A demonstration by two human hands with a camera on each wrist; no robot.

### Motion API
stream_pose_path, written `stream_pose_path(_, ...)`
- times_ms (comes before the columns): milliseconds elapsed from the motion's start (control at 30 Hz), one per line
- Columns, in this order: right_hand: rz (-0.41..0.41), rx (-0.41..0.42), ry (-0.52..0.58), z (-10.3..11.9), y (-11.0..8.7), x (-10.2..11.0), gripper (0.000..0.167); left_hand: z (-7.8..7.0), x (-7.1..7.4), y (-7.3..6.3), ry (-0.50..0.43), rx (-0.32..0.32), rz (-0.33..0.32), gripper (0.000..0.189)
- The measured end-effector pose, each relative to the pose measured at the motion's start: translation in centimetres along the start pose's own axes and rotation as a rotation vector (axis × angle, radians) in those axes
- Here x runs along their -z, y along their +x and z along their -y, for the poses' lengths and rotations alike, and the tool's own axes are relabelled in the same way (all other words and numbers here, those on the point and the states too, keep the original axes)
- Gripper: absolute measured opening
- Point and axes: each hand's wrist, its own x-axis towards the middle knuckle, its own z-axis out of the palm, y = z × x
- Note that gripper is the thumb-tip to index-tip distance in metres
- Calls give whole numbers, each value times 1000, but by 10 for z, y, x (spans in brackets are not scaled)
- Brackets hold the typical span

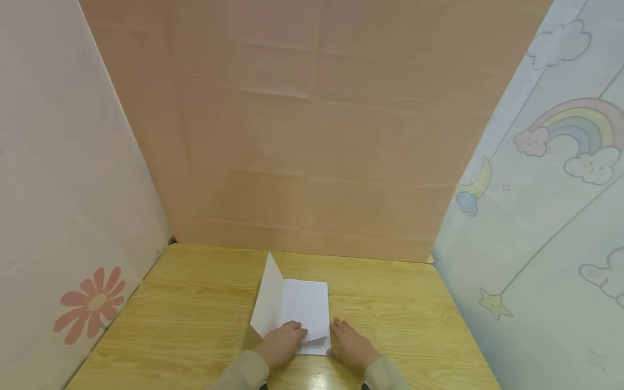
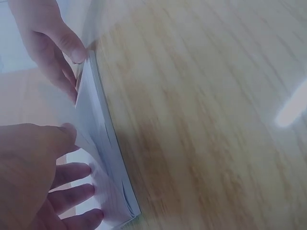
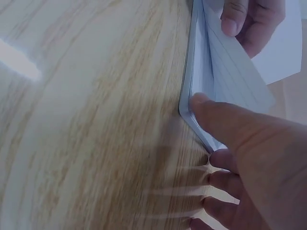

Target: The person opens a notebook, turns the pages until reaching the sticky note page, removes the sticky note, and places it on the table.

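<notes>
A notebook (image 1: 313, 349) with lined pages lies on the wooden table, its plain white cover (image 1: 268, 303) standing tilted up on the left. My left hand (image 1: 283, 344) pinches a lined page (image 1: 304, 306) near its lower edge, thumb on one face and fingers on the other. That page curves up off the stack beneath, as the right wrist view shows. My right hand (image 1: 355, 346) is at the notebook's lower right corner. Its thumb (image 3: 201, 103) touches the corner while the other fingers (image 3: 223, 182) extend along the right edge, on the table.
The yellow wood-grain table (image 1: 409, 314) extends to both sides. Behind it rises a brown paper backdrop (image 1: 302, 162). A pale sheet with a red flower (image 1: 90, 303) hangs at the left, and a sheet with clouds and a rainbow (image 1: 575, 124) at the right.
</notes>
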Motion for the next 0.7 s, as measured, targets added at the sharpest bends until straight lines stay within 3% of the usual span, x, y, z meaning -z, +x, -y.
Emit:
stream_pose_path(233,-2,-5,-40,-2,2,-6,73,-4,6,-1,-67,44,-1,34)
stream_pose_path(367,-2,12,-31,-3,2,-5,73,-7,13,-1,-93,68,20,50)
stream_pose_path(700,5,23,-35,-3,2,-4,73,-5,10,-2,-181,-2,-60,91)
